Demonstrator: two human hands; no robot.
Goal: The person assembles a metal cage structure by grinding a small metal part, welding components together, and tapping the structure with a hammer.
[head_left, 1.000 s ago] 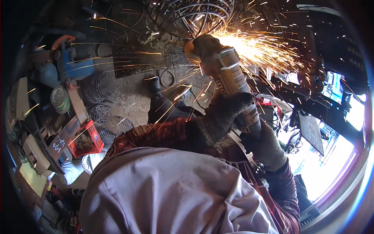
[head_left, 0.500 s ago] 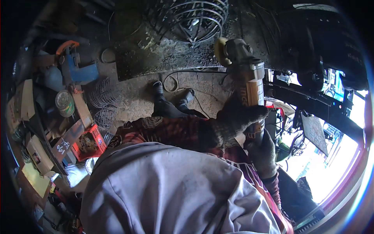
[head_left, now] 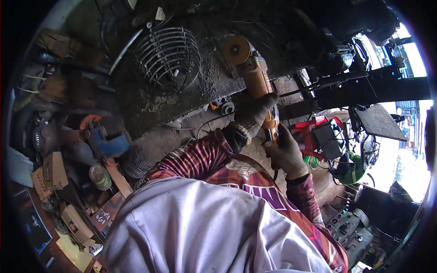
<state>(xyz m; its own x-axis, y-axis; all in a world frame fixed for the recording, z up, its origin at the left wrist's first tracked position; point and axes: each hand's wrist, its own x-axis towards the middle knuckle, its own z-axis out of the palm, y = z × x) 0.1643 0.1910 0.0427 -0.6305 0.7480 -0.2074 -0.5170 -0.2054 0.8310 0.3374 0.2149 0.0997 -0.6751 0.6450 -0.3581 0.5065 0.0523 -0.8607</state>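
An orange angle grinder (head_left: 256, 81) is held out over the dark metal workbench (head_left: 150, 111), its round yellowish disc (head_left: 236, 50) at the far end. My left hand (head_left: 255, 116), in a knitted work glove, wraps round the middle of its body. Behind it, my right hand (head_left: 287, 154), also gloved, grips the tool's rear end. To the left of the disc stands a round cage of curved metal rods (head_left: 169, 59) on the bench, apart from the grinder. Whether the disc is spinning cannot be made out.
A blue clamp-like tool with an orange part (head_left: 107, 142) is at left, near a tin can (head_left: 100, 176) and cardboard boxes (head_left: 55, 170). Wire coils (head_left: 138, 163) lie below the bench. A red object (head_left: 309, 136) and a tilted board (head_left: 381, 122) are at right.
My view has swung, and the rod cage now appears farther left. Both hands still hold the grinder, which now leans up and left with its disc's flat face showing.
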